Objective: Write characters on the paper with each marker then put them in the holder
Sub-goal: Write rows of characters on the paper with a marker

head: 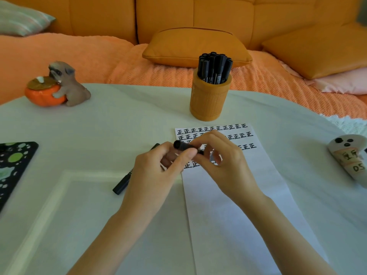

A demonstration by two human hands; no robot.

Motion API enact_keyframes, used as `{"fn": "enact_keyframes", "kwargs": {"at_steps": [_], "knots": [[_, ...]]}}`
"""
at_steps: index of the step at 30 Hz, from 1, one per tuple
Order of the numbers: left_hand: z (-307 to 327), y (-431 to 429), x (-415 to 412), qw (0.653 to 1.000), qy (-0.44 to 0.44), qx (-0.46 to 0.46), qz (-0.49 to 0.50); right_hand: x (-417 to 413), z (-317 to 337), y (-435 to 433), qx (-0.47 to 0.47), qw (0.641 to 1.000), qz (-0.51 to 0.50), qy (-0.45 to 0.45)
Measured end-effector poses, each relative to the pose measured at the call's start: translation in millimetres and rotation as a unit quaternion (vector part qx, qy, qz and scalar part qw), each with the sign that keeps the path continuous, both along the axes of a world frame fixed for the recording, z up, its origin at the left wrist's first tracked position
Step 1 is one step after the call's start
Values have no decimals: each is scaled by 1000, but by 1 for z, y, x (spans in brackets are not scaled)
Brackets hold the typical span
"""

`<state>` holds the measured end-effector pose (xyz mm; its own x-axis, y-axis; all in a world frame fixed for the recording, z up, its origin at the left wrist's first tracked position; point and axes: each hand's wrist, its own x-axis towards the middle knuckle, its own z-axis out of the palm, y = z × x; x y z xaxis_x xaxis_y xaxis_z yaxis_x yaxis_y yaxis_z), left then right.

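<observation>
marker (pixel 183 146): held just above the paper (pixel 238 205), over its written rows | grip: cap end pinched by left hand (pixel 156 171), barrel grasped by right hand (pixel 222 161) | handling: judged light, stiff, smooth; best gripped mid-barrel | holder (pixel 208 100): beyond the paper's top edge

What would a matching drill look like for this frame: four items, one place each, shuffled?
Items
1. holder
2. dog figurine
3. loose marker
4. held marker

Places
a. gripped by left hand and right hand, over the paper
b. far left of the table, hugging an orange pot
c. just beyond the paper's top edge, filled with black markers
d. flat on the table, left of the paper, partly hidden by the left hand

Pairs: 1-c, 2-b, 3-d, 4-a
</observation>
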<state>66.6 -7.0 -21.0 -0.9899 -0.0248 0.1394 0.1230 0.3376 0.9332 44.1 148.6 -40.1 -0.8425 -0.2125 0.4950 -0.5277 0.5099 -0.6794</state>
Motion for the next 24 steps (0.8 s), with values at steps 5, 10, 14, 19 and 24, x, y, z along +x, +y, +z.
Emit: {"fn": "enact_keyframes", "kwargs": {"at_steps": [5,10,14,19,24], "knots": [[-2,-5,-3,1000,-12,-10,-9,-13,14,7,-111,990,-89,-27],[-12,-15,-7,993,6,-114,34,-46,39,17,-173,973,-141,54],[-13,-23,-9,978,35,-197,61,-79,57,21,-186,961,-156,131],[-18,-30,-12,962,11,-262,78,-111,65,22,-191,948,-180,183],[-20,-32,-11,952,-47,-293,79,-133,64,21,-150,954,-176,190]]}}
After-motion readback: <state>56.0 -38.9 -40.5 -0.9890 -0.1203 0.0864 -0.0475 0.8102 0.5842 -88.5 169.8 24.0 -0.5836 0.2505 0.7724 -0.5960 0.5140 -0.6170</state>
